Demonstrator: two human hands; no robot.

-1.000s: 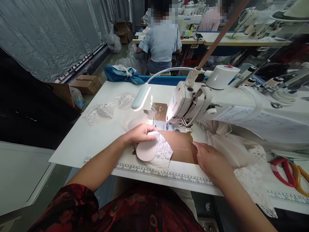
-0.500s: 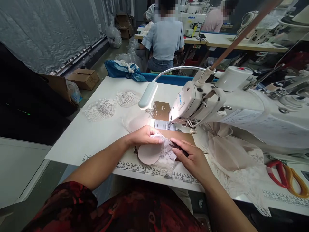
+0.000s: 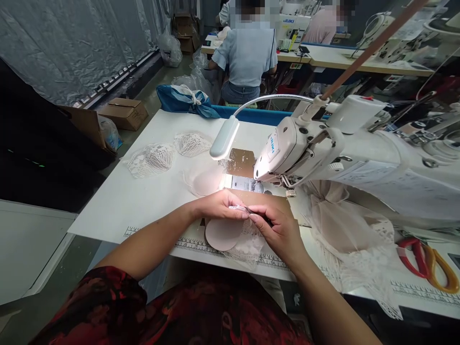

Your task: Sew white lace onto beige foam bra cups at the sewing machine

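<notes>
My left hand (image 3: pixel 219 206) is closed on the top edge of a pale pink padded cup with white lace (image 3: pixel 224 234), held just in front of the sewing machine (image 3: pixel 323 153). Close against it, my right hand (image 3: pixel 276 230) pinches a small dark tool, likely thread snips (image 3: pixel 264 219), with its tip at the lace edge between my two hands. The lace hangs down over the ruler strip at the table's front edge (image 3: pixel 230 254). A brown board (image 3: pixel 273 200) lies under the piece, below the needle area.
Two white lace cups (image 3: pixel 151 159) and another pink cup (image 3: pixel 203 182) lie on the white table at left. A gooseneck lamp (image 3: pixel 224 138) shines over them. Lace fabric (image 3: pixel 355 239) is heaped at right, with red and yellow scissors (image 3: pixel 426 258). Other people sit at machines behind.
My right hand came in from the right across the brown board and met my left hand at the lace edge, now pinching the small tool there. The cup has been lifted slightly.
</notes>
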